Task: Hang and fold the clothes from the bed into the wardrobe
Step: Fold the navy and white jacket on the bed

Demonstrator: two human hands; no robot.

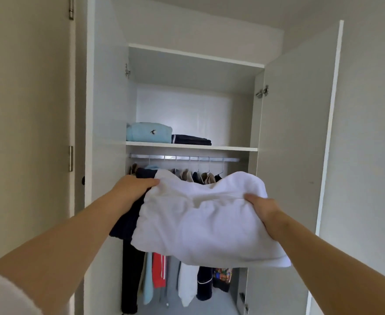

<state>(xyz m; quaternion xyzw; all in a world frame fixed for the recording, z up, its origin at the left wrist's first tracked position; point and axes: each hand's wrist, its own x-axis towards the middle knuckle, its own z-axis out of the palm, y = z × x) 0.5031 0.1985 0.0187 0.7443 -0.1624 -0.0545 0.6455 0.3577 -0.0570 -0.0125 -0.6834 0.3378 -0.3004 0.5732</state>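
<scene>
The wardrobe [105, 110] stands with both doors swung wide. On its middle shelf [232, 148], towards the left end, lies a folded light blue garment [146, 133], and touching its right side a lower stack of folded dark clothing [193, 140]; the shelf's right half is bare. The blue piece bears a small dark-and-white mark on its front, too small to read.

Beneath the shelf runs a metal rail [230, 159] with wire hangers. From it hang black trousers [130, 269] at the left, then a pale blue piece [148, 285], a red one with white stripes [158, 269], a white one [187, 285], a dark navy one with pale piping [204, 285] and a bright multicoloured print [222, 278].

In front of the rail, below the shelf edge, a folded white garment [205, 223] is held up flat. It is thick, soft and slightly fluffy, plain, with rumpled corners. The left hand [134, 186] grips its upper left corner, fingers curled over the top. The right hand [263, 205] clasps the right edge, thumb on top and fingers underneath. Dark navy cloth [128, 221] shows under the white garment's left edge; whether it is held or hangs from the rail I cannot tell.
</scene>
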